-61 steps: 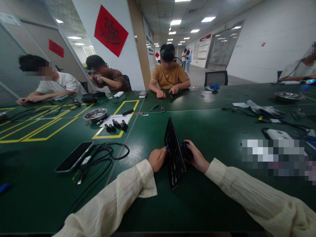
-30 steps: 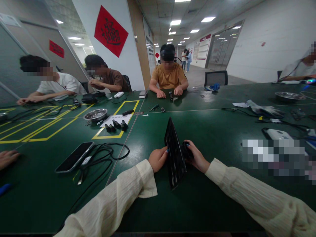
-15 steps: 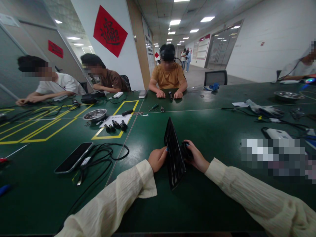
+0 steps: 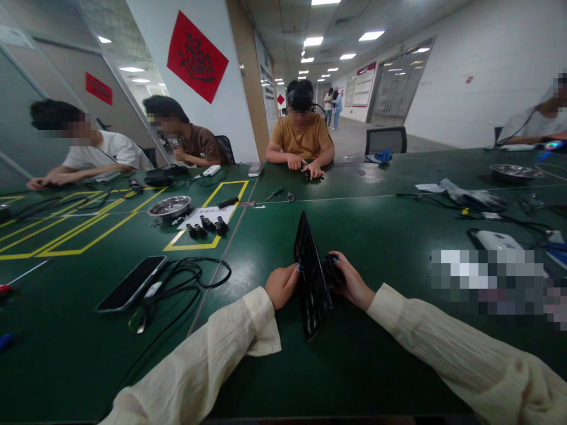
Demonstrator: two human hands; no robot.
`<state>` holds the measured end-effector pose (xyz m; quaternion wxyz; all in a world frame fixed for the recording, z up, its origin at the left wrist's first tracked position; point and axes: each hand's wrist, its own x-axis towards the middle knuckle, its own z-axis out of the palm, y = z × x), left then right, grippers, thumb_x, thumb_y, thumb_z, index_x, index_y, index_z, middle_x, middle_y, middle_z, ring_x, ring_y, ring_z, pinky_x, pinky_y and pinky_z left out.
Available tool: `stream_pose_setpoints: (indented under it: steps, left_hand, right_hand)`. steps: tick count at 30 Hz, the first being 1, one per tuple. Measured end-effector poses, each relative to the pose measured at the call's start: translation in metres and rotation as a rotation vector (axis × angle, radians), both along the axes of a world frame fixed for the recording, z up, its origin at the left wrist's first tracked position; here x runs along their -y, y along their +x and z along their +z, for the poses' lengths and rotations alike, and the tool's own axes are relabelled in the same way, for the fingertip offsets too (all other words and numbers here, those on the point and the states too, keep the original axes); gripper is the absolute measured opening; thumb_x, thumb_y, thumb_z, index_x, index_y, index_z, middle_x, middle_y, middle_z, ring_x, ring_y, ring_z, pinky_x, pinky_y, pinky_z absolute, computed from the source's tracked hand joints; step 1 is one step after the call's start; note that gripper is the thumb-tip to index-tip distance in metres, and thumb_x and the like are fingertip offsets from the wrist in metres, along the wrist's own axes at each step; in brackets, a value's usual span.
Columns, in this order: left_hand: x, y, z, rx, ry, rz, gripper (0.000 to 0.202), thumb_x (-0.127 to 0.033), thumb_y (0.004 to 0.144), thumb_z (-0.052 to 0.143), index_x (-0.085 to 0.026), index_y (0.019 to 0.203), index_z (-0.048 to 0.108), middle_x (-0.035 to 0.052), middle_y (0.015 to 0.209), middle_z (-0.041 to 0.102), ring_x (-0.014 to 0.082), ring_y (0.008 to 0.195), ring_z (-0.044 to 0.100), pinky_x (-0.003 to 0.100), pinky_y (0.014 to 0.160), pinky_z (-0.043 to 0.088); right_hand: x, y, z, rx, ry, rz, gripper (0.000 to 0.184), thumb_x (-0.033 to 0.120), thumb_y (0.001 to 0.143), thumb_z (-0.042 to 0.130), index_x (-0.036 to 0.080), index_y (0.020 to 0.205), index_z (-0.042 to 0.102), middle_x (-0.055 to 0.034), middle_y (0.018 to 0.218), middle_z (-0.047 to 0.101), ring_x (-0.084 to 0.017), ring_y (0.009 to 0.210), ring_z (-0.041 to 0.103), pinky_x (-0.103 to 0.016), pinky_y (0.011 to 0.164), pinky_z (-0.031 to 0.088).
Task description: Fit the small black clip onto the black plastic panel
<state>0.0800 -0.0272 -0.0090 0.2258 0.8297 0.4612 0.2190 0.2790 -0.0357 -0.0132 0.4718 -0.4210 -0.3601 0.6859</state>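
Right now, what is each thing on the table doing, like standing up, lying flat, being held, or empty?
Black perforated plastic panel: stood on edge, held.
Left hand: gripping the panel's left side.
Right hand: pressing a small black part against the panel.
Black smartphone: lying flat, screen dark.
Black cable: loosely coiled.
Round steel bowl: upright; contents unclear.

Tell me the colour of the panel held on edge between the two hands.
Black, a slotted grid panel, seen in the head view.

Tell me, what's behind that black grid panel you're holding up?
Behind the black grid panel, the right hand presses a small dark part against it. The panel covers the fingertips and most of that part.
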Motion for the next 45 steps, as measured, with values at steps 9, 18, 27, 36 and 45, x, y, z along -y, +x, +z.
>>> stream_pose_setpoints:
  steps: [9,18,27,36,45]
  left_hand:
    - [0.000,-0.001,-0.001,-0.054,0.050,-0.008,0.039,-0.039,0.089,0.017,-0.018,0.071,0.044,-0.0004,0.056,0.046,0.0144,0.055,0.049,0.024,0.054,0.032]
    - [0.001,-0.001,-0.001,0.034,-0.054,0.049,0.052,-0.042,0.091,0.007,-0.018,0.063,0.043,0.0000,0.053,0.046,0.0124,0.051,0.045,0.024,0.053,0.033]
    - [0.000,0.000,0.000,-0.019,0.004,-0.010,0.042,-0.040,0.089,0.016,-0.017,0.072,0.047,0.0008,0.059,0.049,0.0145,0.056,0.050,0.024,0.056,0.034]
    - [0.001,0.000,0.003,-0.004,-0.042,0.021,0.045,-0.039,0.091,0.014,-0.017,0.074,0.049,-0.0001,0.057,0.048,0.0133,0.055,0.048,0.023,0.055,0.033]
    - [0.000,-0.004,-0.002,0.017,-0.014,-0.007,0.047,-0.042,0.091,0.014,-0.017,0.076,0.051,0.0020,0.065,0.055,0.0149,0.062,0.054,0.024,0.060,0.037]
  right_hand:
    - [-0.003,0.001,-0.007,0.020,0.013,-0.002,0.030,0.042,0.072,0.051,0.031,0.099,0.044,0.0025,0.079,0.050,-0.015,0.065,0.051,-0.021,0.042,0.038]
    - [-0.002,0.003,-0.007,-0.004,0.031,0.022,0.029,0.043,0.074,0.051,0.032,0.100,0.045,0.0023,0.080,0.051,-0.015,0.066,0.052,-0.022,0.044,0.038]
    - [0.000,0.000,0.000,-0.007,0.015,-0.001,0.030,0.042,0.072,0.052,0.030,0.098,0.044,0.0025,0.080,0.050,-0.015,0.066,0.051,-0.022,0.046,0.039]
    - [-0.001,0.002,-0.004,0.003,0.014,0.016,0.033,0.044,0.072,0.052,0.031,0.101,0.044,0.0016,0.082,0.051,-0.016,0.067,0.052,-0.022,0.044,0.038]
    - [-0.003,-0.001,-0.010,-0.041,0.060,0.053,0.032,0.048,0.074,0.051,0.031,0.100,0.044,0.0016,0.079,0.052,-0.016,0.066,0.053,-0.023,0.045,0.038]
